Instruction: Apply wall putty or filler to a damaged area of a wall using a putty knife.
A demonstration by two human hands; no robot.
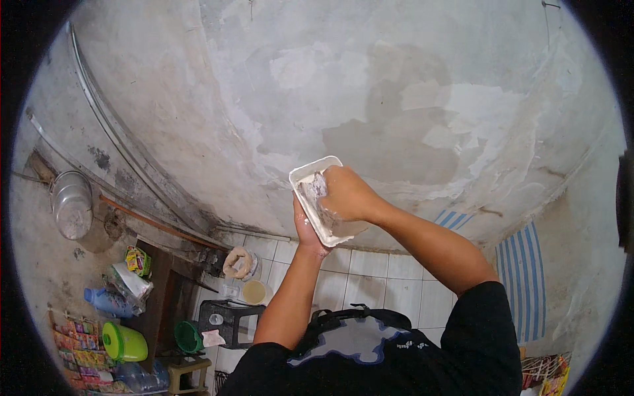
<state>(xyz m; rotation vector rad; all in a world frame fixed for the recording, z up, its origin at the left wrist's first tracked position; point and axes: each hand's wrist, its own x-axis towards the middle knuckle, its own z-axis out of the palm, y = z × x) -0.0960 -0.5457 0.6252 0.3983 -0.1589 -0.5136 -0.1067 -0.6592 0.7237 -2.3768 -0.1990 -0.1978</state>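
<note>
Two hands meet at a white tray (310,173) held up against a patchy plastered wall (409,99), just left of centre. The left hand (305,228) grips the tray from below, at its 6 o'clock, fingers closed round the underside. The right hand (347,195) reaches in from 4 o'clock, curled shut over pale putty (316,188) in the tray; what it grips is hidden. A green tub (124,342) stands far off at 8 o'clock.
</note>
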